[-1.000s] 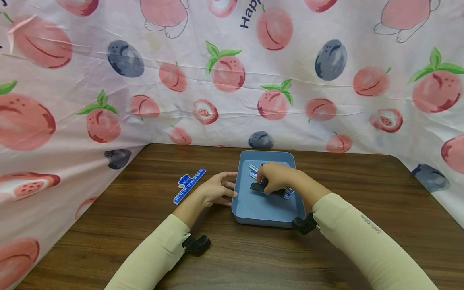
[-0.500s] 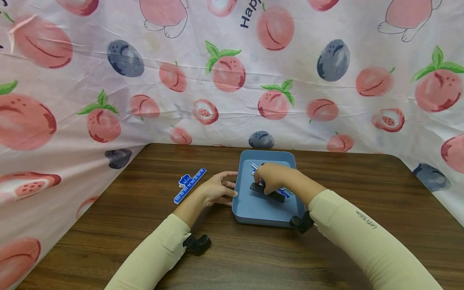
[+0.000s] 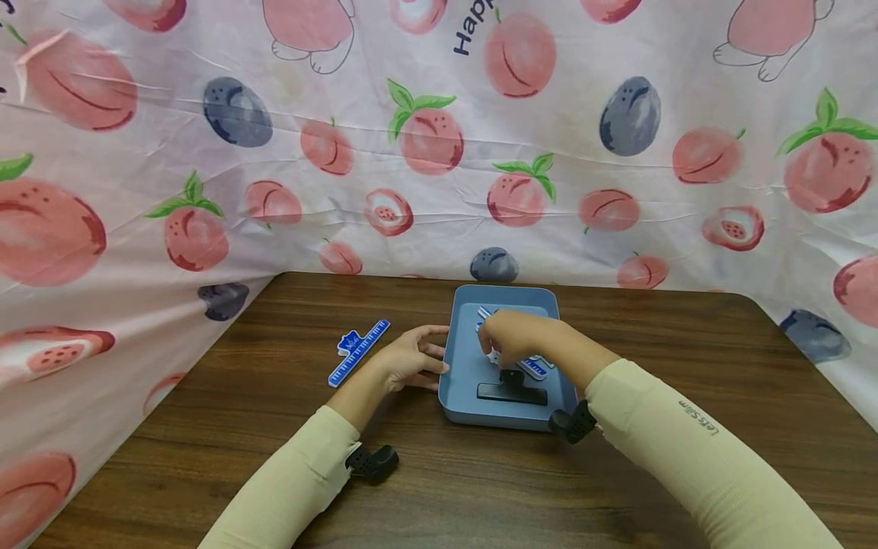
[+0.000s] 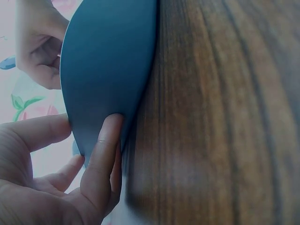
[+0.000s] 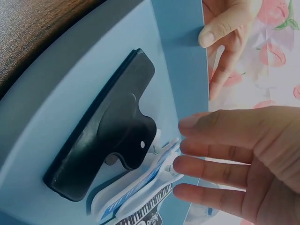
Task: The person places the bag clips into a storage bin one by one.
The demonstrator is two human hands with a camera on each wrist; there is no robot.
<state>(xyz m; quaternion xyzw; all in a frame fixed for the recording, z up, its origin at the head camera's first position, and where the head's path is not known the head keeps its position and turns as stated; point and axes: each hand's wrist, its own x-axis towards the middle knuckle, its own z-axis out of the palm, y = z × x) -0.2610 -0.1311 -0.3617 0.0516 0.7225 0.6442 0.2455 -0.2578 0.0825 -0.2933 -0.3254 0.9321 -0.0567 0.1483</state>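
My left hand [image 3: 413, 358] touches the left outer side of a blue tray [image 3: 458, 404], fingers spread. In the left wrist view, its fingertips rest against the tray wall [image 4: 108, 56]. My right hand [image 3: 517, 335] is inside the tray. Seen from the right wrist, this hand [image 5: 248, 164] has its thumb and fingers apart, the fingertips beside or touching the white-and-blue clips [image 5: 140, 185]; contact is unclear. A wide black clip [image 5: 103, 131] lies free near the tray's front. My right hand partly hides the piano-key-patterned clips [image 3: 533, 369] in the head view.
A blue clip with a piano-key pattern [image 3: 359, 354] lies on the brown wooden table [image 3: 274, 427], left of the tray. A fruit-print cloth [image 3: 411, 191] hangs behind the table and along its sides. Both wrists carry black cameras.
The black clip was in my right hand, came toward the tray's front and was let go there. My right hand now sits over the patterned clips. The left hand stays put.
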